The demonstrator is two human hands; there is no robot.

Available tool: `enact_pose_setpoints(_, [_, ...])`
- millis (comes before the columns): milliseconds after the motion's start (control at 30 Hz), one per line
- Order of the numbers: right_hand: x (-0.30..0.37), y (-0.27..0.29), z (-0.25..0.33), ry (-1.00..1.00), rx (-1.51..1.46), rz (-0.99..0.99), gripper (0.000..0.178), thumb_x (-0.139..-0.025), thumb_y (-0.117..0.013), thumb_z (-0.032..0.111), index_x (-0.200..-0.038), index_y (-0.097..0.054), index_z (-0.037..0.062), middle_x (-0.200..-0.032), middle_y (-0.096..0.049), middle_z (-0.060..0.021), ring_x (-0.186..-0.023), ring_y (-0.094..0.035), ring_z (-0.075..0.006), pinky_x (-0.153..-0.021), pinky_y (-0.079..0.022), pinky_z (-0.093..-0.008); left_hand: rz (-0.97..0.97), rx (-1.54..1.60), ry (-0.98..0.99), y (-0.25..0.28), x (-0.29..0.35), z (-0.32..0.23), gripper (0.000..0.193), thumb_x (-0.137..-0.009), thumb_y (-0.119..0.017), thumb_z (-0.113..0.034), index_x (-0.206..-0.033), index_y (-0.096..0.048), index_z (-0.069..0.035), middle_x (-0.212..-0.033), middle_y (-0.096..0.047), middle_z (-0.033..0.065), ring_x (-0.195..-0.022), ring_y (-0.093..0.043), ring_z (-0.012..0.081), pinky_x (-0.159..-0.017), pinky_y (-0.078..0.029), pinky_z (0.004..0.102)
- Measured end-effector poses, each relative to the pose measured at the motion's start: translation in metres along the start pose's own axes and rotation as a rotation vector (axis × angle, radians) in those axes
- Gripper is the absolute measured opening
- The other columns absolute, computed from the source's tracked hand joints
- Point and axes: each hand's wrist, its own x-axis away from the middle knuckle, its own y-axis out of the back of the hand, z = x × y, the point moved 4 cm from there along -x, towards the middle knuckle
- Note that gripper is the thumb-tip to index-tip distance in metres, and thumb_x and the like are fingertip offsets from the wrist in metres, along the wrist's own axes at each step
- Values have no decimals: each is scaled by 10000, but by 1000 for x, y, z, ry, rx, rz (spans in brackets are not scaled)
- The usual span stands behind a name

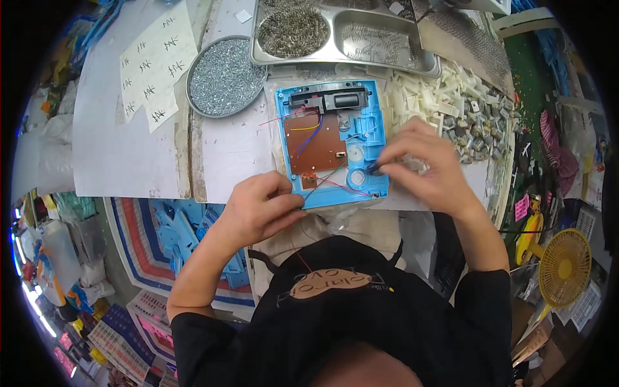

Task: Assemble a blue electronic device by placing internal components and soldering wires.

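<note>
Left grip holding blue casing edge | right grip pinching dark part | tabletop extends leftward

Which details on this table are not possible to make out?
In the head view:
Small dark piece in the right hand: too small, partly covered by the hand.
Blue casing where the left hand touches it: covered by that hand.
Beneath the brown board: hidden by it.
Metal tray: far end cut off by upper edge.

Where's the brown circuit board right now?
In the head view, the brown circuit board lies inside the blue casing, left of its middle, just below the black part; the left hand is at the casing's lower-left corner.
</note>
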Motion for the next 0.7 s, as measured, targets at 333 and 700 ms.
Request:
enact_pose_setpoints(333, [6, -26, -2, 389, 287, -23, 269, -709, -833, 135, -953, -725, 97, -1080, -690, -42, -1009, -565, -306, -855, -486, -407, -14, -7, 31, -2, 2, -3, 337, -676, -894, -90, -969, -726, -86, -891, -569, 72, -746, -614, 241, -628, -507, 345])
enact_pose_setpoints(700, [2, -54, 28, 335, 399, -73, 200, -716, -801, 184, -856, -678, 113, -862, -619, 6, -943, -571, -244, -845, -448, -415, -14, -11, 60, -4, 4, -2, 328, -675, -893, -90, -956, -725, -80, -895, -563, 74, -754, -613, 243, -628, -506, 349])
